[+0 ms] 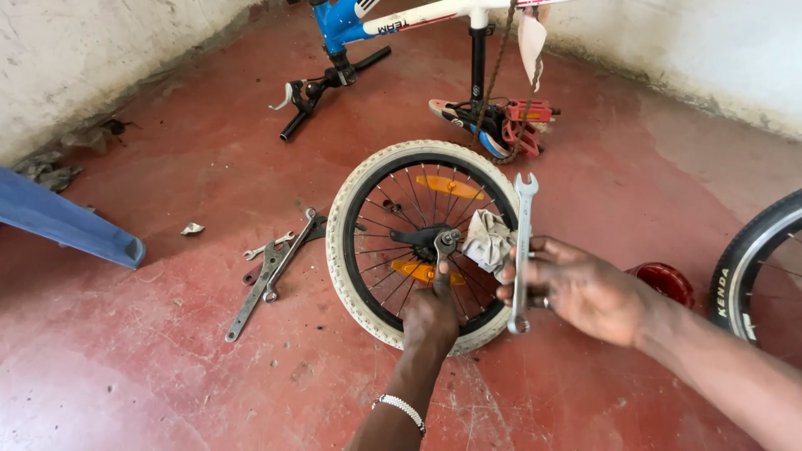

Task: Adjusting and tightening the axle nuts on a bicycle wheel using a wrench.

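Wheel (359, 250): lies flat on the red floor (167, 359), white tyre, orange reflectors between the spokes.
Left hand (430, 313): fingers closed on a small spanner (445, 244) at the hub.
Right hand (576, 288): clamped around a long spanner (522, 250), held upright, with a rag (487, 238).
Red bowl (666, 280): behind the right wrist; contents cannot be told.
Loose spanners (271, 271): on the floor, left of the wheel.

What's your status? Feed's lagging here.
Left hand holds small part over wheel. Right hand grips spanner, rag. Nothing blocking.
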